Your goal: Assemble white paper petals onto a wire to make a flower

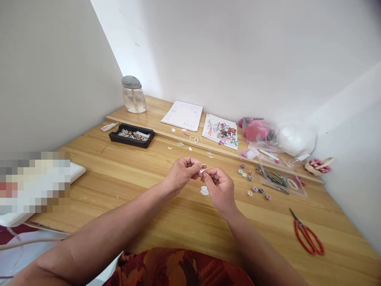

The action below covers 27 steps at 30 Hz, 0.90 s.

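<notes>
My left hand (183,173) and my right hand (219,186) meet over the middle of the wooden table, fingertips pinched together. Between them is a small white piece (202,171), perhaps cut paper; the fingers hide most of it. Just below, partly behind my right hand, white paper cutouts (204,190) lie on the tabletop. Beyond my hands are more little pieces, among them a green-edged leaf shape (180,144) and a white outlined shape (194,140).
Red-handled scissors (308,234) lie at the right, near several thread bobbins (255,189) and a clear tray (293,184) of wires. At the left are a black tray (131,136) of beads, a glue tube (108,127) and a jar (133,97). Papers (183,115) lie on the raised back ledge.
</notes>
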Available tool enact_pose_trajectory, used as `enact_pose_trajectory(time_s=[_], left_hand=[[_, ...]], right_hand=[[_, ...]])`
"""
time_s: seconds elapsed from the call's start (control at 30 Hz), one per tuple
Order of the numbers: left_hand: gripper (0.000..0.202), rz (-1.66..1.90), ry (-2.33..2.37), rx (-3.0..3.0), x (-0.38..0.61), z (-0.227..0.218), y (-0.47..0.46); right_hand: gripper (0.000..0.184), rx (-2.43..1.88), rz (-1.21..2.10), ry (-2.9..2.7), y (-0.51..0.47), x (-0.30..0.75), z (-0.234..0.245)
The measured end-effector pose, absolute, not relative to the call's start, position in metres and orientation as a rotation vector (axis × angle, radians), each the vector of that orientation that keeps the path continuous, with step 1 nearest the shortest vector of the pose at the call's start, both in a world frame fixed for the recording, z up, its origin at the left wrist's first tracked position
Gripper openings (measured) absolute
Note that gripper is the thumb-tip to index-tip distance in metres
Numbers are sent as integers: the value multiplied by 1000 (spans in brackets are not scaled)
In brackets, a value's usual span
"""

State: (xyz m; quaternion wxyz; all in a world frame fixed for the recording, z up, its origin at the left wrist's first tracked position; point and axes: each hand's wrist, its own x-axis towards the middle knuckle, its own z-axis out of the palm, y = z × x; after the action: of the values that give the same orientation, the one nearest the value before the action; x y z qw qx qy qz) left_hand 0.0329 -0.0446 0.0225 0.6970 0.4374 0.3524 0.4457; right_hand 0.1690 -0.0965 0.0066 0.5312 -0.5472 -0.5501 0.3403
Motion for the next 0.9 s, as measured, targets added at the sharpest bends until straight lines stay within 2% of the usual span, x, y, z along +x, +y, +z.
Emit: enact_pose_trajectory(time_s=[0.23, 0.4, 0.5, 0.73, 0.9], left_hand=[[25, 972, 831, 1025, 35, 24, -47], [25, 876, 874, 1061, 35, 23, -52], [25, 812, 851, 1071, 35, 20, -54], [28, 750, 785, 1023, 31, 10, -49], [26, 905, 818, 1008, 28, 3, -44]], right_hand=[[8, -1328, 290, -1744, -101, 181, 20], [9, -1283, 158, -1868, -98, 194, 40], [8, -1287, 315, -1868, -91, 201, 46], [18, -1279, 1031, -1485, -70, 208, 20], [22, -1329, 1141, -1414, -73, 201, 8]])
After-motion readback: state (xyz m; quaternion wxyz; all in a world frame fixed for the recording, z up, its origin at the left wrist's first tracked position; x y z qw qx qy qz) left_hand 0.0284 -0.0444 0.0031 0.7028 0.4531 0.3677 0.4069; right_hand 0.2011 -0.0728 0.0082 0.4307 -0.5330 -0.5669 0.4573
